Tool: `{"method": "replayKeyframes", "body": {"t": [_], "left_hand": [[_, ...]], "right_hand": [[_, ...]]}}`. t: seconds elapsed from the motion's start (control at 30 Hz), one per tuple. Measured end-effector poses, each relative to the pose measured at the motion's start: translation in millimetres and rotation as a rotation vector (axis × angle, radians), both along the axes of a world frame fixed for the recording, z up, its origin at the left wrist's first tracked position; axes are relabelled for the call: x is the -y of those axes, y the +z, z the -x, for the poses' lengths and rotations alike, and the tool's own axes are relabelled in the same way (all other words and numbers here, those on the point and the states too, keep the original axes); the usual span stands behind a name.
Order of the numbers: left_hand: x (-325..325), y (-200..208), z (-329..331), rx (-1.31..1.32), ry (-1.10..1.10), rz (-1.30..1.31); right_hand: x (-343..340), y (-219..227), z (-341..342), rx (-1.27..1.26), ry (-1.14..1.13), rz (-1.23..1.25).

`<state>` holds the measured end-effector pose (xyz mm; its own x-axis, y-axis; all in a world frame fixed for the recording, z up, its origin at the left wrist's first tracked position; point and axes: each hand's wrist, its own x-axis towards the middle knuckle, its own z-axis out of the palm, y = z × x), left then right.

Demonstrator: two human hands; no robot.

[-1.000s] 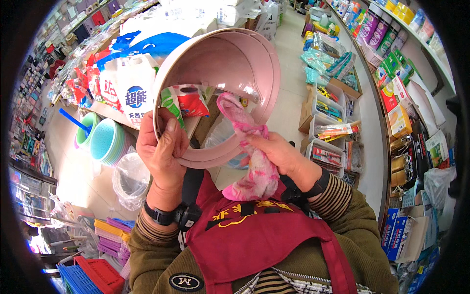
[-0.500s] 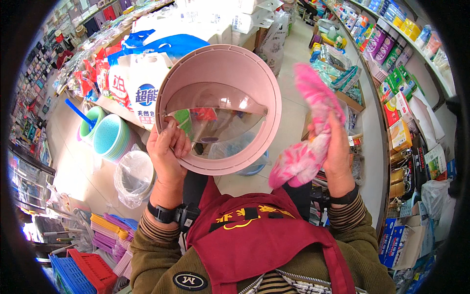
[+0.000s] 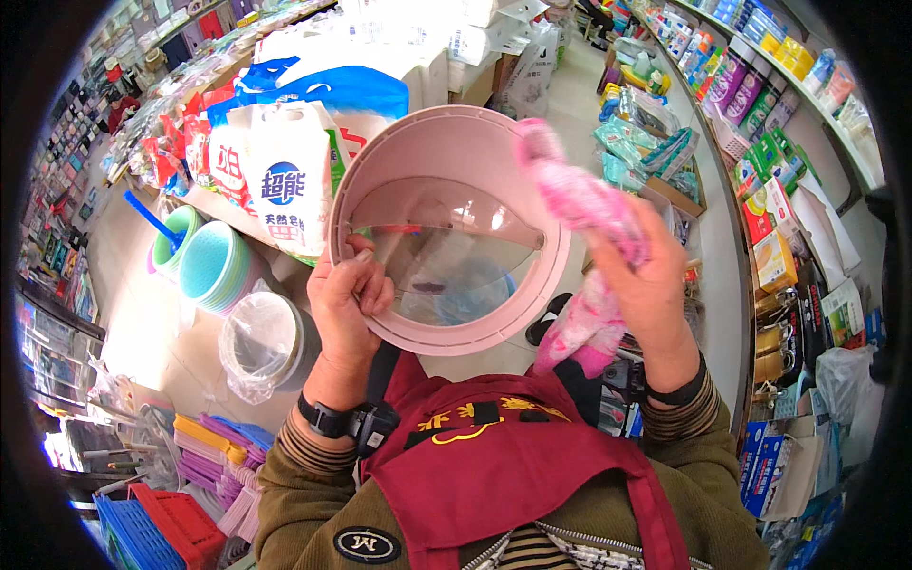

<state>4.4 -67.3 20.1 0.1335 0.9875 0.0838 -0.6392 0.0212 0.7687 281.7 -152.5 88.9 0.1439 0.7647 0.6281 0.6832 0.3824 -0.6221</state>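
My left hand grips the lower left rim of a round, deep-walled pink plastic piece, perhaps a bin lid. Across its middle runs a clear panel, through which the floor and a blue thing show. Fingers of that hand curl over the rim with the thumb on the near side. My right hand is closed around a crumpled pink and white cloth. The cloth's upper end lies over or just before the right rim of the pink piece; I cannot tell whether they touch. Its lower end hangs below my hand.
On the left floor stand stacked pastel buckets and a bin lined with clear plastic. Packs of detergent sit on a low display behind. Stocked shelves line the right side. Baskets are at lower left.
The cloth has moved left, from beside the pink piece to its right rim, in my right hand. My left hand has shifted the pink piece slightly right and down.
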Motion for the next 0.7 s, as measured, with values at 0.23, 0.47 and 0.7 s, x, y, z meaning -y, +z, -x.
{"method": "replayKeyframes", "body": {"t": [0.23, 0.47, 0.7], "left_hand": [[15.9, -0.5, -23.9, -0.052, -0.119, -0.027], [21.7, -8.3, -22.2, -0.174, -0.129, -0.048], [20.8, -12.4, -24.8, -0.169, -0.17, -0.03]], "right_hand": [[-57.6, -34.2, 37.8, 0.861, -0.115, 0.343], [-58.2, -75.6, 44.3, 1.108, 0.332, 0.704], [-55.6, -33.5, 6.3, 0.87, 0.219, 0.706]]}}
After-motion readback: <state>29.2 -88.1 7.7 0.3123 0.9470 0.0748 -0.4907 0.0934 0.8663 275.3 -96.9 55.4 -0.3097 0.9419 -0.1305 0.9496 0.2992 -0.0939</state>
